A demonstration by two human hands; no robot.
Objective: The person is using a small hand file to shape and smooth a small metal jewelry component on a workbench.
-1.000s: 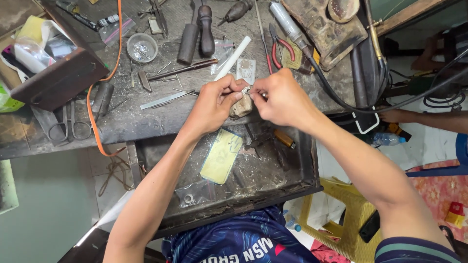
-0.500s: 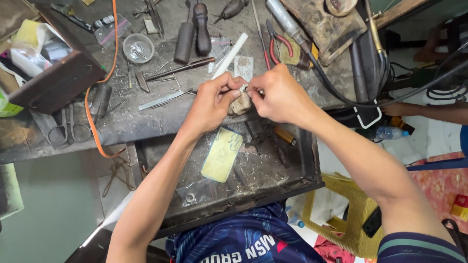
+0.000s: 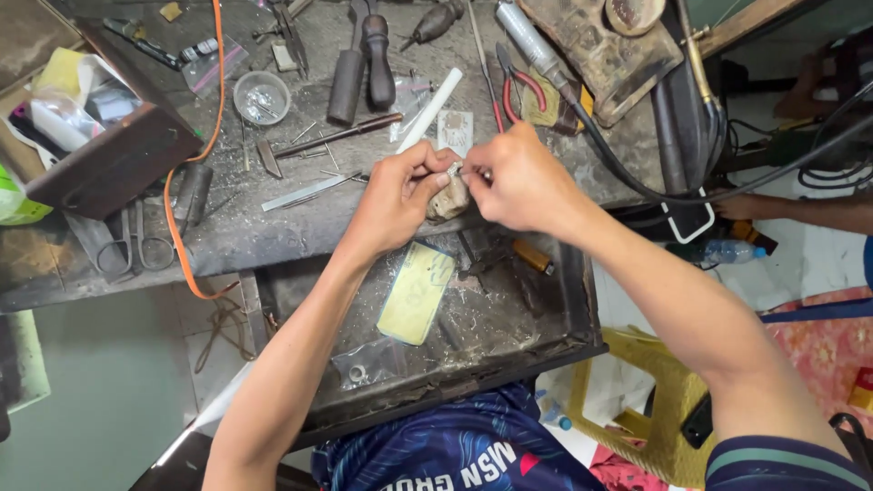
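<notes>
At far left a dark box point(image 3: 109, 164) with yellow and white packets sits on the table point(image 3: 245, 227), w/ scissors point(image 3: 136, 245) just near it and an orange cable point(image 3: 195, 155) running beside. Further right: a small round dish point(image 3: 261, 96), two dark tool handles point(image 3: 362, 68), a white stick point(image 3: 427, 111). The left hand point(image 3: 396, 195) is at table edge, centre of scene, fingers narrow, pinching a small metal piece point(image 3: 466, 171) against a worn wooden peg point(image 3: 449, 198). The right hand point(image 3: 523, 182) meets it from the right, fingers closed on the same piece; the piece is too small to tell its shape. Below the hands an open tray drawer point(image 3: 546, 309) holds a yellow card point(image 3: 416, 293) and a small plastic bag point(image 3: 368, 364). Far right, red-handled pliers point(image 3: 511, 86), black hoses point(image 3: 655, 173), another person's arm point(image 3: 800, 211).
</notes>
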